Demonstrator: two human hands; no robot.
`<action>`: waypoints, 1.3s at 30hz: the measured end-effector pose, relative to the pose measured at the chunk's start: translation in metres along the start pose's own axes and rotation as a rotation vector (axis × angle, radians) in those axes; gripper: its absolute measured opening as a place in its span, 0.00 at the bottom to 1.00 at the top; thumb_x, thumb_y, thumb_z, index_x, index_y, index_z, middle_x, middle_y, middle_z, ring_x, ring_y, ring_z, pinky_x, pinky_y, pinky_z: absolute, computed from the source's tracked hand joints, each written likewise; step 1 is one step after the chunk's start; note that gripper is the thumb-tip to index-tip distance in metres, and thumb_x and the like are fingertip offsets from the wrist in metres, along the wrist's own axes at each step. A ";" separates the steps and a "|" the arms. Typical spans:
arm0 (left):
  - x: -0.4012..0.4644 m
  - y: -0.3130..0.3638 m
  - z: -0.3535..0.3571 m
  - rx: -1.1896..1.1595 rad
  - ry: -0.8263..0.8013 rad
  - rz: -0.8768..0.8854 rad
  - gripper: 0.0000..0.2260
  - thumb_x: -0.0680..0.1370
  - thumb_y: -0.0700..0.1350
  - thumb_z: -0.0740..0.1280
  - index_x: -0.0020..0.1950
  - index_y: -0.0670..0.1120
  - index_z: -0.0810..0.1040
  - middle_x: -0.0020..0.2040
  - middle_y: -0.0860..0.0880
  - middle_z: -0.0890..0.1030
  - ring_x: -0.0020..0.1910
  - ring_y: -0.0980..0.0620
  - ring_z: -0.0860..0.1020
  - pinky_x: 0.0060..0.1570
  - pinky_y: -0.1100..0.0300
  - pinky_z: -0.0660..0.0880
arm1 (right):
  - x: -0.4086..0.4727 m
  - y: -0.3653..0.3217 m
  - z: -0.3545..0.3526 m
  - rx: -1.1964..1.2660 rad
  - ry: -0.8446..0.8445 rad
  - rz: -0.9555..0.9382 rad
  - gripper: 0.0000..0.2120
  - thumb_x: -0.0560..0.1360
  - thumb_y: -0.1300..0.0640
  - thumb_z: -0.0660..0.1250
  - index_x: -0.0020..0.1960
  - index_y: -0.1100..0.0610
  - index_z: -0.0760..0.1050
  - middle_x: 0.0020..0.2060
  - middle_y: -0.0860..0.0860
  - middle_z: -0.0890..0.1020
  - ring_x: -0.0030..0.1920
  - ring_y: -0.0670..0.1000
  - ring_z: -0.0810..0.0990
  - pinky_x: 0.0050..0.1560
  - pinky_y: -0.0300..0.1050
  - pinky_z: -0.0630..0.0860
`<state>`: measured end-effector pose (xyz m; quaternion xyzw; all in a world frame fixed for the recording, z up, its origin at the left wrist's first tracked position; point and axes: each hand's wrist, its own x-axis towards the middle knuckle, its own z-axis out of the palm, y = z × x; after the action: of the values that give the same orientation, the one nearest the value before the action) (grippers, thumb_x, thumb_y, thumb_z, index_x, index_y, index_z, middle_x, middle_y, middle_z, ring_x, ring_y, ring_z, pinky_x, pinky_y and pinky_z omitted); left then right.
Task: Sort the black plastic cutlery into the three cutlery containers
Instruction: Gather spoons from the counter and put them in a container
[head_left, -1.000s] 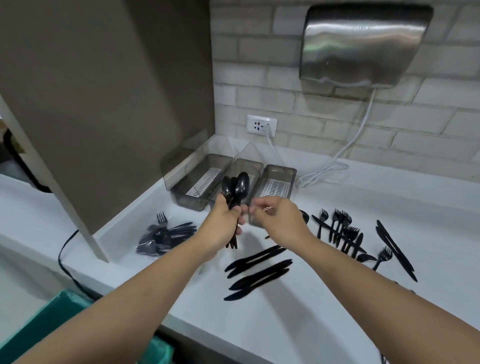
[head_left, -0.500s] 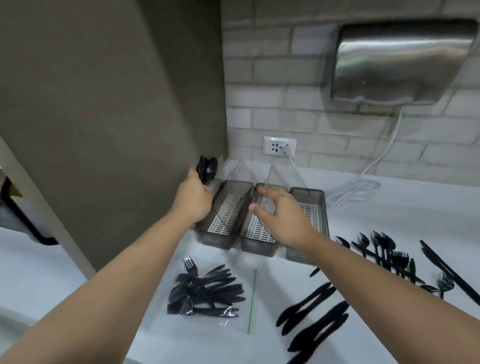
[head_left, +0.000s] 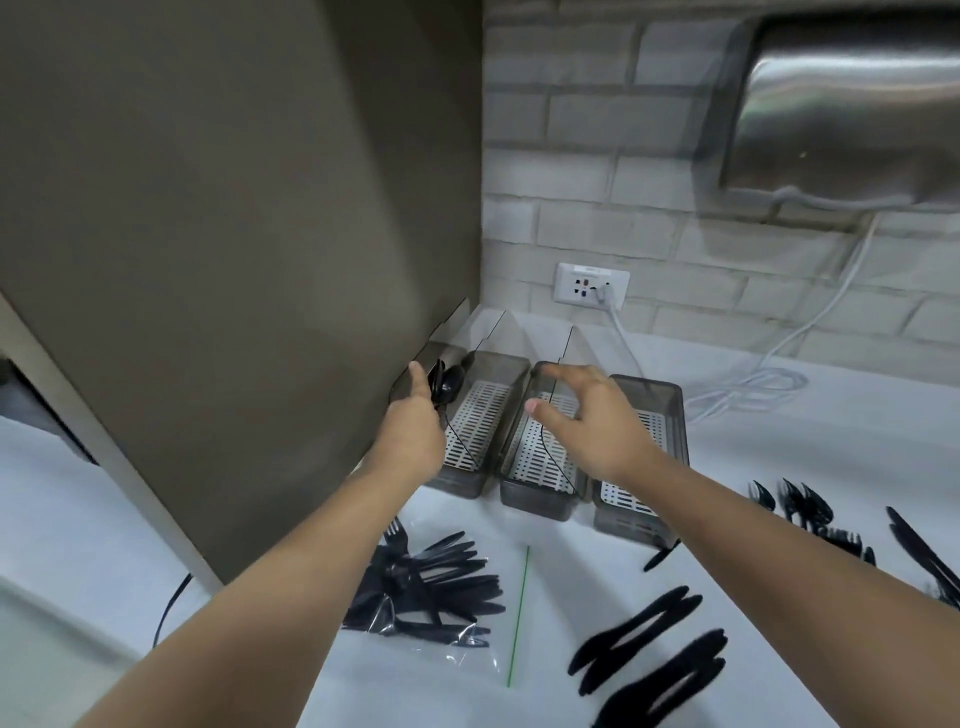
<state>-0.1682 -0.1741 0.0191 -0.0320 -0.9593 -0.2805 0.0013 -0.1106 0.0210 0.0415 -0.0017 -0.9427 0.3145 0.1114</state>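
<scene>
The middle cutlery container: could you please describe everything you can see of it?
The middle cutlery container is a long, smoky translucent plastic box with rounded corners and a white slotted drain insert on its floor. Its clear hinged lid stands raised at the far end. No cutlery is visible in it. It sits on the white counter between two matching containers, its sides close against them. The right hand hovers over it, fingers spread; whether it touches the box cannot be told.

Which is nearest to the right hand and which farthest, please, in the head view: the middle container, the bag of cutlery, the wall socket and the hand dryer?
From the right hand:
1. Middle container: directly beneath the hand.
2. Wall socket: on the brick wall behind the containers.
3. Bag of cutlery: on the counter, front left.
4. Hand dryer: high on the wall, upper right.
The socket and the bag are close to call.
</scene>
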 end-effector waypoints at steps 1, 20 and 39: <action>0.001 -0.002 0.002 -0.020 0.016 0.007 0.34 0.81 0.37 0.58 0.80 0.49 0.41 0.54 0.37 0.79 0.46 0.41 0.79 0.52 0.50 0.77 | 0.000 0.000 0.000 0.003 -0.001 -0.002 0.28 0.76 0.43 0.64 0.73 0.51 0.66 0.70 0.52 0.69 0.61 0.53 0.72 0.69 0.54 0.66; 0.019 -0.019 0.021 -0.104 -0.072 -0.071 0.15 0.78 0.36 0.61 0.65 0.40 0.70 0.53 0.40 0.81 0.50 0.40 0.80 0.50 0.51 0.78 | 0.017 -0.005 0.004 -0.002 -0.005 -0.008 0.26 0.76 0.45 0.65 0.71 0.52 0.68 0.67 0.52 0.71 0.69 0.54 0.67 0.69 0.53 0.66; 0.090 0.005 0.060 -0.522 -0.222 -0.143 0.19 0.82 0.30 0.53 0.73 0.28 0.60 0.71 0.27 0.63 0.67 0.36 0.71 0.24 0.74 0.69 | 0.035 0.023 0.008 -0.032 -0.011 0.058 0.26 0.76 0.45 0.66 0.72 0.50 0.67 0.70 0.51 0.69 0.72 0.54 0.65 0.71 0.55 0.64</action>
<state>-0.2572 -0.1323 -0.0269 0.0059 -0.8488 -0.5120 -0.1318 -0.1481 0.0372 0.0288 -0.0289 -0.9478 0.3024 0.0969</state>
